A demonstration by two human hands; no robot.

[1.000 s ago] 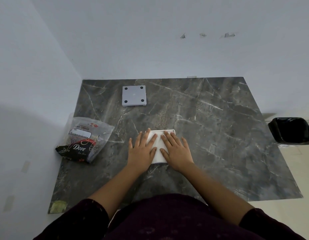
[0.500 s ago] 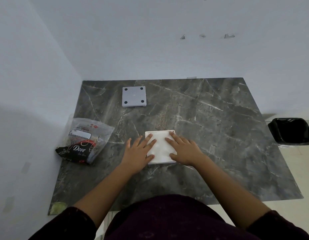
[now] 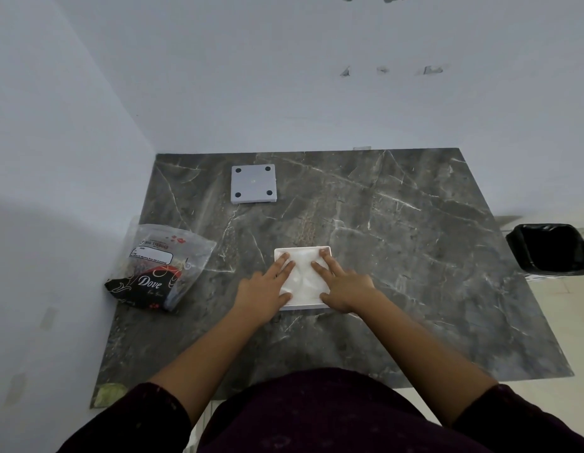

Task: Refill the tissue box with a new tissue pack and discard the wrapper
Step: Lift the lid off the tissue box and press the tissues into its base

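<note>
A white square tissue box (image 3: pixel 303 250) lies open-side up in the middle of the dark marble table, filled with white tissues (image 3: pixel 302 276). My left hand (image 3: pixel 263 289) lies flat on the box's left part, fingers spread on the tissues. My right hand (image 3: pixel 341 284) presses flat on its right part. Neither hand grips anything. The box's grey base panel (image 3: pixel 253 183) with black feet at its corners lies at the back left. The plastic wrapper (image 3: pixel 156 268), marked Dove, lies crumpled at the table's left edge.
A bin lined with a black bag (image 3: pixel 550 250) stands on the floor off the table's right edge. White walls close the back and the left side. The marble table (image 3: pixel 415 256) stretches right of the box.
Both hands have slid apart from the middle of the tissues toward the box's left and right sides, uncovering the tissues' centre. The box, panel and wrapper stayed put.
</note>
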